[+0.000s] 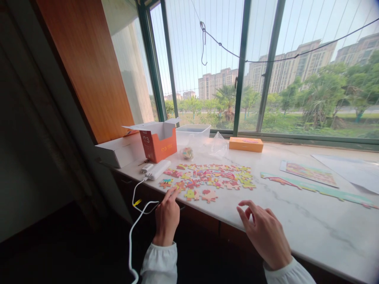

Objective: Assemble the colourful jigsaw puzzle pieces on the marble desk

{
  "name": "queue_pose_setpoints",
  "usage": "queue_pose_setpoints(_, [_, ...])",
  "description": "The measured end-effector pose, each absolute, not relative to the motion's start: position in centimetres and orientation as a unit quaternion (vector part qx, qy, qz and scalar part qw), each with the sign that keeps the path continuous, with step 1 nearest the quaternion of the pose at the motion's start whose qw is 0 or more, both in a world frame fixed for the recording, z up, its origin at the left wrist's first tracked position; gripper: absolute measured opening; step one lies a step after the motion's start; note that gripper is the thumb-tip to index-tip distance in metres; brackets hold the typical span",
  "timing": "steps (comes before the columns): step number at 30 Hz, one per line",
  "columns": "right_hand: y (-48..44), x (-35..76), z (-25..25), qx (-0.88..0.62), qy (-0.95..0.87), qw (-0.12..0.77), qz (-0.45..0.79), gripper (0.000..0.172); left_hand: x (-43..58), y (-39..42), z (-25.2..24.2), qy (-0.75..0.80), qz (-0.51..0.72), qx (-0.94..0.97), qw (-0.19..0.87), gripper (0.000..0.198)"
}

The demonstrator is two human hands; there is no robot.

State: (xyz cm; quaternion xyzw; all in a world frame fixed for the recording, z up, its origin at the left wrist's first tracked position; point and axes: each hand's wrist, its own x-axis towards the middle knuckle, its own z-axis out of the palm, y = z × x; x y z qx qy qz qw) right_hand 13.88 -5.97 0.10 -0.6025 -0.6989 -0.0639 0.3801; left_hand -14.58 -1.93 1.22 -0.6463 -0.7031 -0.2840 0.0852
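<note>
Well beyond my left grip (pixel 168 212) and right grip (pixel 265 227), a wide window (pixel 183 59) rises over the pale marbled table (pixel 319 225). A white sheet (pixel 346 167) lies far out, beyond and to the right of my right grip; nearer to that grip are a long teal puzzle strip (pixel 314 187) and, just behind the strip, a picture card (pixel 309 172). Straight beyond my left grip I have a red-orange box (pixel 161 146), flaps up, a white box (pixel 124 152) to its left and a translucent tub (pixel 192 136) to its right. A flat orange box (pixel 245 145) sits farther out, between my two grips. A white adapter (pixel 158 169) rests just past the left grip, its cable (pixel 130 236) trailing down to the left. My right grip hovers by the table's near edge, released, fingers loosely curled around nothing. My left grip reaches the nearest loose puzzle pieces (pixel 209 196); I cannot tell whether it pinches one. These spread from its fingertips across toward the right grip, well short of the strip.
</note>
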Motion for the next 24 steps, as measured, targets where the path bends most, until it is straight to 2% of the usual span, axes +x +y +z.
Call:
queue_pose_setpoints(9, [-6.0,14.0,-0.2,-0.613,-0.696,0.369,-0.06,0.031,-14.3,-2.0,1.2,-0.725,-0.294,-0.618,0.074,0.054])
queue_pose_setpoints(15, [-6.2,13.9,-0.1,-0.615,-0.697,0.363,-0.068,0.033,-11.5,-1.9,2.9,-0.661,-0.275,-0.695,0.064,0.043])
queue_pose_setpoints(24, [-6.1,13.9,-0.1,-0.615,-0.696,0.364,-0.069,0.031,-10.7,-2.0,3.4,-0.659,-0.249,-0.707,0.061,0.033])
